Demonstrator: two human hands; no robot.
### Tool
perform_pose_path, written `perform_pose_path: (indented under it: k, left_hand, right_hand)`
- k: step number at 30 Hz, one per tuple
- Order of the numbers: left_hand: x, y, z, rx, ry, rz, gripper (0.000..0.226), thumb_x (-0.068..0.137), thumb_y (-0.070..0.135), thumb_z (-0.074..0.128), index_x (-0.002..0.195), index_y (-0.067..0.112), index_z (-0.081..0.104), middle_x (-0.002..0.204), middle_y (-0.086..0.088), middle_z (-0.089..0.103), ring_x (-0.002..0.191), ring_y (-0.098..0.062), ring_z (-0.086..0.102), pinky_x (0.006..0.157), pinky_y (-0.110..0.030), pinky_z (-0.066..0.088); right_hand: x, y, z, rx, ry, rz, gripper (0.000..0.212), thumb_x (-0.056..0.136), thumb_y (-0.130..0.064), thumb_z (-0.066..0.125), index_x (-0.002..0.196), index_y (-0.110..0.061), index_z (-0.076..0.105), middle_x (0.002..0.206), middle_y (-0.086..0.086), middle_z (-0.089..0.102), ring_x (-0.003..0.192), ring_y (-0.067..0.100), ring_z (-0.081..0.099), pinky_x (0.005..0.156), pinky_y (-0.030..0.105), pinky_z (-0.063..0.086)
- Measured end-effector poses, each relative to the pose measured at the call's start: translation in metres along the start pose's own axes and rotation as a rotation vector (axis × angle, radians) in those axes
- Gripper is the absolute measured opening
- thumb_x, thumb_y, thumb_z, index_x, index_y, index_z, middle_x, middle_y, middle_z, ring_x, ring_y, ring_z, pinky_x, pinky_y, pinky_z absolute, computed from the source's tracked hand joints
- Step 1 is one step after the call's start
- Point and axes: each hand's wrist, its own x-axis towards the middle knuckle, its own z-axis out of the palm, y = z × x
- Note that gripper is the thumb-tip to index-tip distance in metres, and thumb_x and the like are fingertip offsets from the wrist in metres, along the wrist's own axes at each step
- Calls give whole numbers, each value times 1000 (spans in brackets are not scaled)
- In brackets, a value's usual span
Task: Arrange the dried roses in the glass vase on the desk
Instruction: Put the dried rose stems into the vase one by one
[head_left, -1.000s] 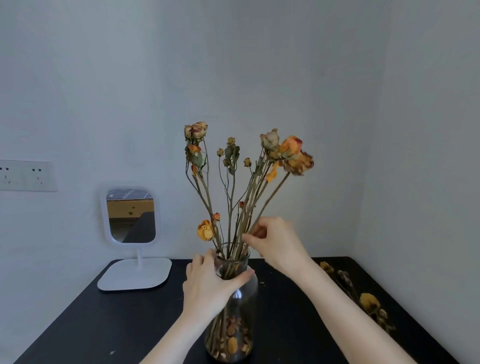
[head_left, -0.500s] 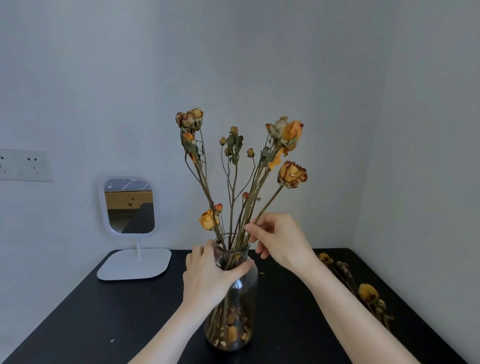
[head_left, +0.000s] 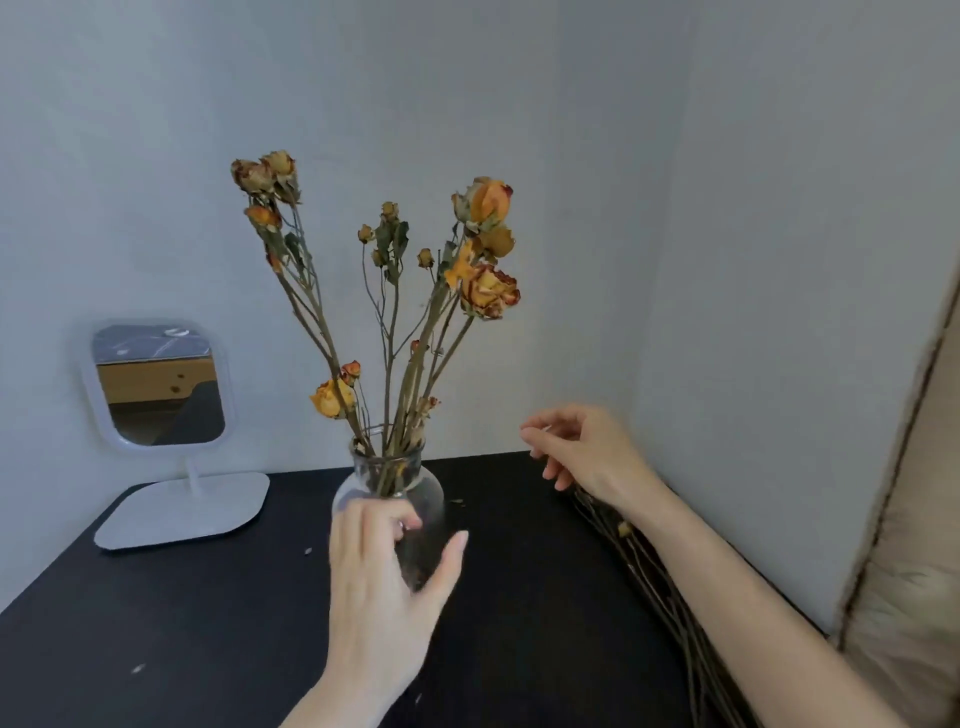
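A clear glass vase (head_left: 410, 473) stands on the black desk (head_left: 208, 623), and several dried orange and yellow roses (head_left: 488, 291) fan out of its neck. My left hand (head_left: 379, 587) wraps the vase's round body from the front, with the thumb out along its right side. My right hand (head_left: 587, 447) hovers to the right of the vase, clear of the stems, fingers loosely curled and holding nothing. More dried rose stems (head_left: 670, 597) lie on the desk beneath my right forearm, partly hidden by it.
A white standing mirror (head_left: 161, 384) with a flat base is at the back left of the desk. Walls close in behind and on the right. A beige fabric edge (head_left: 914, 571) shows at the far right. Small petal crumbs dot the desk.
My right hand let go of the rose stem and moved right, away from the bouquet. My left hand slid from the vase neck down to its body. The view shifted right.
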Motion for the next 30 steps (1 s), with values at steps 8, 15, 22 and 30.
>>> perform_pose_path:
  k: [8,15,22,30]
  left_hand:
    - [-33,43,95,-5,-700,56,25,85,50,52,99,30,59,91,17,42,91,-1,42,86,-20,40]
    - [-34,49,178,-6,-942,-436,24,89,43,55,88,20,63,83,6,60,78,-12,58,68,-28,47]
    - [-38,65,212,134,-1005,-515,36,86,47,56,80,13,64,87,-4,68,82,-23,66,72,-35,54]
    - [-36,61,216,44,-999,-633,30,85,36,58,70,11,61,71,-5,61,72,-24,62,60,-29,45]
  right_hand:
    - [-22,106,-74,-233,149,321,12,90,-17,58,81,-15,65,63,0,63,45,9,51,37,16,38]
    - [-34,162,-94,-509,-58,440,22,86,-23,63,64,-25,59,58,-7,61,35,-3,48,33,8,32]
    - [-31,174,-80,-572,-148,404,19,81,-31,68,67,-25,57,66,-7,60,67,9,59,62,24,45]
    - [-23,173,-66,-629,-117,431,15,81,-30,67,78,-18,60,90,3,64,85,20,61,77,36,52]
